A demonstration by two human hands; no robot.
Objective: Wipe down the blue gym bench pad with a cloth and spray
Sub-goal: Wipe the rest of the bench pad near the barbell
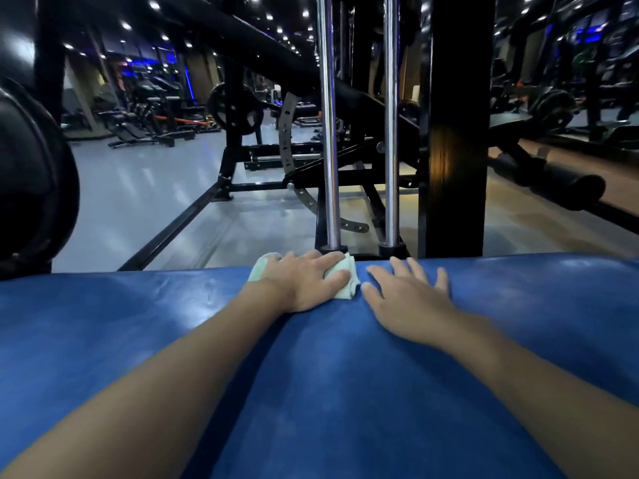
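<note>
Head view: leaning over the blue bench pad (pixel 328 375), filling the lower frame.
Pressing the pale green cloth (pixel 347 290) onto the pad's far edge at centre, under the flat fingers of the left hand (pixel 307 281); resting the right hand (pixel 408 295) just beside it, fingers spread and straight, holding nothing; facing two chrome rods (pixel 328 133) and a black post (pixel 456 133) beyond.

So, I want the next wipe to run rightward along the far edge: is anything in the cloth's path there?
Yes: the right hand lies flat on the blue bench pad, just right of the cloth under the left hand. Beyond it the pad shows bare.
</note>
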